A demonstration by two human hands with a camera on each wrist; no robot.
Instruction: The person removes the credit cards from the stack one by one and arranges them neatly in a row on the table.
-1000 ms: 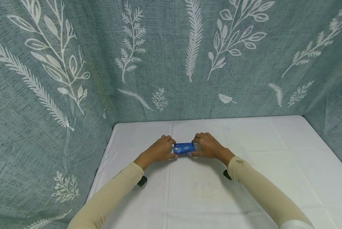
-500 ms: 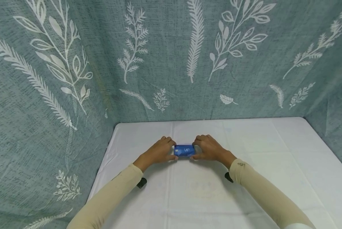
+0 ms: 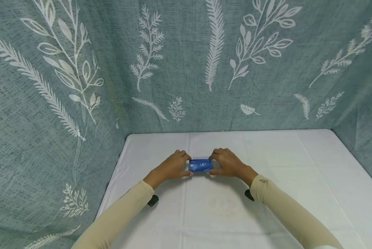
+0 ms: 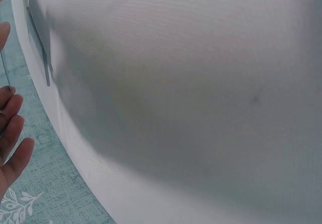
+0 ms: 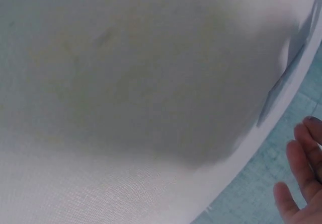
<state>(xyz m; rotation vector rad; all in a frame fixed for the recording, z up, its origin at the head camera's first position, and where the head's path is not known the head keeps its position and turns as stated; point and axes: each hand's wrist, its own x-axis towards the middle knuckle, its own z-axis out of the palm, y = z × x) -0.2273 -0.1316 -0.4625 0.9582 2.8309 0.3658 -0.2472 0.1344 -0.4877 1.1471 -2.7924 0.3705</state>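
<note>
A blue bank card (image 3: 200, 165) marked "VIP", with a chip at its left, is held level between both hands at the middle of the table. My left hand (image 3: 172, 165) pinches its left end, thumb on the near edge and fingers on the far edge. My right hand (image 3: 227, 162) pinches the right end the same way. Just behind the card shows the edge of a pale, thin flat thing (image 3: 201, 158); its kind is unclear. In the left wrist view the left fingers (image 4: 12, 148) show at the border; the right fingers (image 5: 302, 168) appear in the right wrist view.
A white cloth (image 3: 217, 214) covers the table. Its far edge meets a grey-green curtain (image 3: 186, 62) with white leaf prints, which also hangs at both sides. Dark wrist devices (image 3: 249, 194) show beneath the forearms.
Both hands and the card sit slightly lower in the head view, which has itself shifted a little. The pale edge behind the card shows more now. The grip stays the same.
</note>
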